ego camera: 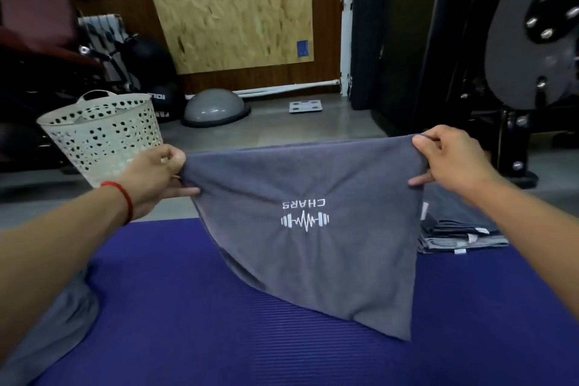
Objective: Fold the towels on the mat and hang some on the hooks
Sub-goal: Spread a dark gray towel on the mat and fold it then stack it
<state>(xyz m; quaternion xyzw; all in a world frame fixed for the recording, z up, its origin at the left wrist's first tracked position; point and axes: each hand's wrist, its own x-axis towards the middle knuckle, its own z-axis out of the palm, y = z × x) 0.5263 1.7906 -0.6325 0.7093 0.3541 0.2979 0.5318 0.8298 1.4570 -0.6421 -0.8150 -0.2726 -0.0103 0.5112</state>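
Folding step in hand: left hand point(156, 175) and right hand point(451, 163) each pinch an upper corner of the grey logo-embroidered towel point(307, 229), whose lower edge trails onto the purple ribbed foam mat point(194, 316); next, lay it flat.

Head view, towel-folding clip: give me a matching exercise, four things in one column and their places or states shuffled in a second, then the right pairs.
Things:
1. grey towel
2. white basket
3. stack of folded towels
4. purple mat

Places or states:
A. lying flat, spread under everything in the foreground
B. piled at the mat's right edge
C. held up by its top corners in the left hand and right hand, lower corner touching the mat
D. standing on the floor, beyond the left hand

Pairs: 1-C, 2-D, 3-B, 4-A
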